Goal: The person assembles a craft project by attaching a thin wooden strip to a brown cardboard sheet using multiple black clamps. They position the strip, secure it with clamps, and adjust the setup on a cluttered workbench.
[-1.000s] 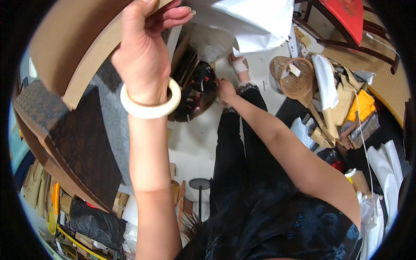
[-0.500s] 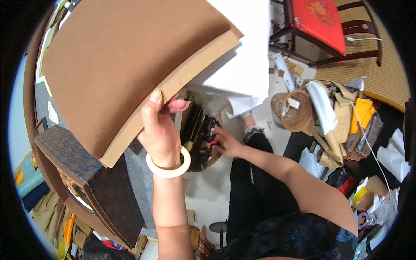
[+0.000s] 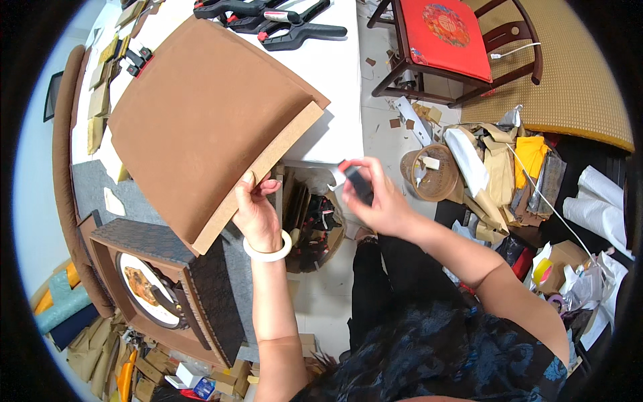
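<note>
My left hand [image 3: 258, 211], a cream bangle at its wrist, pinches the near edge of a large brown-covered panel [image 3: 214, 127] with the thumb on top. A bare tan strip [image 3: 261, 175] runs along that edge. My right hand [image 3: 382, 201] is closed around a small black spring clamp [image 3: 358, 184] with a red tip, held just right of the panel and apart from it. A similar black clamp [image 3: 138, 61] sits on the panel's far left edge. Below my hands is a round bin [image 3: 315, 264] with black and red clamps in it.
Several large black clamps [image 3: 301, 33] lie on the white-covered table [image 3: 341, 87]. A patterned box [image 3: 214, 288] stands at the left. To the right are a brown wastebasket [image 3: 435, 177], a red-cushioned chair [image 3: 445, 40] and piled wrapping scraps [image 3: 492, 174].
My right hand has come up out of the bin with a clamp in it. The panel now appears lower and further away, and clamps on the table have come into view.
</note>
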Demonstrator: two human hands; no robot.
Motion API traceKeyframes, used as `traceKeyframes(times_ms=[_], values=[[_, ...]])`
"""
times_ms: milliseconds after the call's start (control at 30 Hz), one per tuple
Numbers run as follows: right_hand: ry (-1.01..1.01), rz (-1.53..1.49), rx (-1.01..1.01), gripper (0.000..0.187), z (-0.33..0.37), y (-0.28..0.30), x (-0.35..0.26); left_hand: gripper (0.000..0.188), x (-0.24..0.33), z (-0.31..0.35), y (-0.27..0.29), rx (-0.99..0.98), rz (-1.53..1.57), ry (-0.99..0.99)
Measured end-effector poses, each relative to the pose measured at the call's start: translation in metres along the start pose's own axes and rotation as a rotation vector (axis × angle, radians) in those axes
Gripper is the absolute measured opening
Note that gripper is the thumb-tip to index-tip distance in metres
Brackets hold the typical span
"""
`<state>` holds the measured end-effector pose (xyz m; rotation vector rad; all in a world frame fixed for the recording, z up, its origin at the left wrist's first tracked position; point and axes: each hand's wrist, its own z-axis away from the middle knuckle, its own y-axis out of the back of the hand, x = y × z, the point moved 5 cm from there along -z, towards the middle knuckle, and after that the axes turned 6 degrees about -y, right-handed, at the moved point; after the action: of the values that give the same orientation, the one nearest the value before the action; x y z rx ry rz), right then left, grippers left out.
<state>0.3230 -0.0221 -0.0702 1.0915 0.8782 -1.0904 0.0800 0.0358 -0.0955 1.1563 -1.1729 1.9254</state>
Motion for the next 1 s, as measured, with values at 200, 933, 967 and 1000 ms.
traceKeyframes(times_ms=[200, 933, 967, 1000], values=[[-0.101, 0.137, 0.059, 0.034, -0.054, 0.006, -0.018, 0.023, 0.023, 0.005, -0.013, 0.004, -0.002, 0.024], [-0.397, 0.305, -0.178, 0.07, -0.083, 0.021, -0.063, 0.023, 0.007, 0.007, -0.011, 0.011, -0.016, 0.025], [-0.342, 0.158, -0.109, 0.066, -0.088, 0.023, -0.05, 0.023, 0.008, 0.007, -0.011, 0.008, -0.024, 0.014], [-0.287, 0.012, -0.025, 0.062, -0.093, 0.028, -0.025, 0.023, 0.005, 0.006, -0.014, 0.014, -0.016, 0.02]])
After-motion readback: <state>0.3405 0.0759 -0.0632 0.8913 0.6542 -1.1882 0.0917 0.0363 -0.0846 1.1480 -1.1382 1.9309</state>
